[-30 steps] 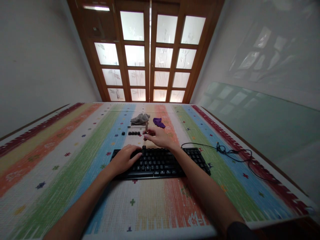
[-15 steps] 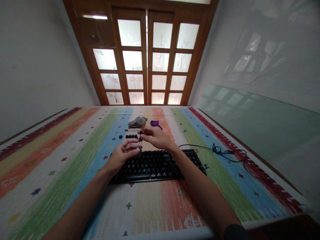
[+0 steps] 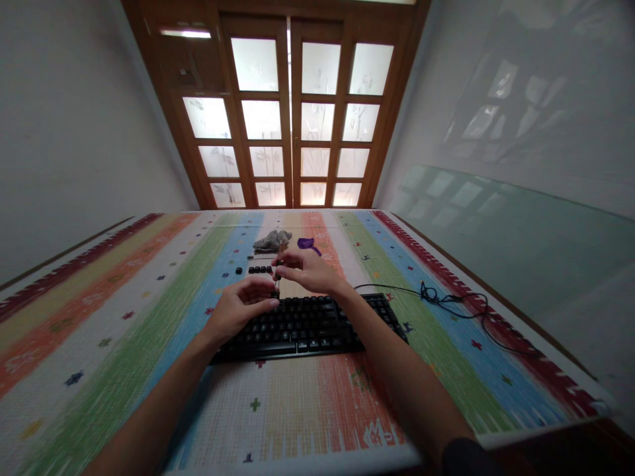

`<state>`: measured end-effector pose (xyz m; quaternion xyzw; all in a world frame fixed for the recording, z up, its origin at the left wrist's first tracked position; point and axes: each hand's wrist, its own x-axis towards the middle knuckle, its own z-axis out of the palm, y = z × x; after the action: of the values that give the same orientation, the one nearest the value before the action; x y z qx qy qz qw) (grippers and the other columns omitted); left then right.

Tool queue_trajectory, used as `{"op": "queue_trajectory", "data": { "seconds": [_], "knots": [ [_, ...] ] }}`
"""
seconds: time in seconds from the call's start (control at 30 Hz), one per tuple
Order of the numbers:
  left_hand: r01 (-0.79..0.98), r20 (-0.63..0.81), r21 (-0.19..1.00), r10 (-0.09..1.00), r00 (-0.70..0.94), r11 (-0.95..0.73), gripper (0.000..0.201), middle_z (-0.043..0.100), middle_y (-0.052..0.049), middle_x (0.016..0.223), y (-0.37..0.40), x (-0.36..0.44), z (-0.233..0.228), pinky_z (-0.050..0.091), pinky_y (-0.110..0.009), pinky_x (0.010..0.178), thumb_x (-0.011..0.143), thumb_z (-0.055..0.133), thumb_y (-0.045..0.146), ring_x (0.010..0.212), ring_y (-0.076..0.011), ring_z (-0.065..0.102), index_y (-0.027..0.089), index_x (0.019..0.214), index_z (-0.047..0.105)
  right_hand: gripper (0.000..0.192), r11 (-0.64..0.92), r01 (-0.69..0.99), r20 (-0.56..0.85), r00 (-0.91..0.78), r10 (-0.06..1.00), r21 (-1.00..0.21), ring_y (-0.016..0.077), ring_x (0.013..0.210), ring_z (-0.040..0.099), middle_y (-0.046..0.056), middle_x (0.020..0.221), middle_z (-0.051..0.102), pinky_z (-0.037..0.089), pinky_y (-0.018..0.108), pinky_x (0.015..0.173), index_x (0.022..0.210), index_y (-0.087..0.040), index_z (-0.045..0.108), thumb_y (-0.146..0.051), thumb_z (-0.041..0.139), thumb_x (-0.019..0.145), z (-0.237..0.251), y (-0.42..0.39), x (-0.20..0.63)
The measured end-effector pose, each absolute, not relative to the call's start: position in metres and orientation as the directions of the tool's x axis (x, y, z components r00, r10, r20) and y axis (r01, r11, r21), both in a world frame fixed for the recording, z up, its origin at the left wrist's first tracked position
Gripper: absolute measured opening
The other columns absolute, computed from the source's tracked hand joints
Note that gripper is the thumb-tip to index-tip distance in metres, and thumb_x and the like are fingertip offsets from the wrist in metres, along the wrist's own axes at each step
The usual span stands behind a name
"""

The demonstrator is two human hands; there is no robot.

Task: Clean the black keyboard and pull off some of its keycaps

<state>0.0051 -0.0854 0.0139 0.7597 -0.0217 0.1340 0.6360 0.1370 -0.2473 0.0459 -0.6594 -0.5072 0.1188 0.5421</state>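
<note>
You are working with both forearms showing bare, nothing covering the left hand (image 3: 237,311) or the right hand (image 3: 308,272). No rings, watch or gloves are showing. Only a dark sleeve edge (image 3: 469,456) is peeking in at your right elbow, bottom of view.

You have open striped cloth (image 3: 124,330) to the left of the keyboard (image 3: 307,324) and a bare band in front of it, so either hand can pass there freely. To the right, the black cable (image 3: 446,301) trails across the cloth in a tangle. Beyond the keyboard, loose keycaps (image 3: 260,270), a grey rag (image 3: 272,239) and a purple piece (image 3: 308,244) crowd the far strip.
</note>
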Motion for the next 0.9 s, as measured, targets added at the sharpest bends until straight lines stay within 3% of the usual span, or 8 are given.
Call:
{"op": "queue_trajectory", "data": {
  "seconds": [0.3,0.57,0.73,0.9],
  "knots": [
    [-0.143,0.141,0.99,0.09,0.986,0.019,0.041,0.076,-0.007,0.099,-0.0848,0.0098,0.0076,0.055,-0.04,0.091,0.065,0.087,0.036,0.094,-0.023,0.072,0.019,0.098,0.068,0.017,0.138,0.533,0.407,0.427,0.807,-0.835,0.0137,0.077,0.064,0.003,0.083,0.069,0.052,0.028,0.072,0.097,-0.014,0.066,-0.028,0.065,0.089,0.0445,-0.2475,0.1391],
    [-0.235,0.234,0.972,0.089,0.968,0.004,0.04,0.071,-0.003,0.091,-0.0857,0.0093,0.0111,0.053,-0.035,0.091,0.062,0.089,0.029,0.09,-0.0187,0.068,0.02,0.091,0.064,0.02,0.223,0.432,0.401,0.383,0.832,-0.874,0.0151,0.081,0.068,0.005,0.085,0.071,0.054,0.03,0.076,0.099,-0.014,0.063,-0.032,0.064,0.091,0.0444,-0.249,0.1408],
    [-0.281,0.277,0.959,0.115,0.954,0.023,0.043,0.069,-0.003,0.089,-0.0903,0.0088,0.0119,0.054,-0.035,0.087,0.062,0.09,0.038,0.087,-0.0186,0.067,0.021,0.088,0.061,0.022,0.244,0.372,0.385,0.371,0.845,-0.895,0.0153,0.08,0.069,0.004,0.084,0.072,0.056,0.032,0.079,0.097,-0.016,0.061,-0.037,0.065,0.091,0.045,-0.2484,0.1407],
    [-0.26,0.254,0.965,0.147,0.956,0.029,0.041,0.073,-0.004,0.089,-0.0917,0.0096,0.0094,0.054,-0.034,0.084,0.063,0.089,0.044,0.083,-0.0184,0.068,0.02,0.088,0.068,0.026,0.263,0.323,0.375,0.359,0.855,-0.909,0.0156,0.083,0.069,0.004,0.085,0.071,0.056,0.032,0.081,0.096,-0.016,0.061,-0.041,0.067,0.09,0.0451,-0.2492,0.1415]
  ]
}}
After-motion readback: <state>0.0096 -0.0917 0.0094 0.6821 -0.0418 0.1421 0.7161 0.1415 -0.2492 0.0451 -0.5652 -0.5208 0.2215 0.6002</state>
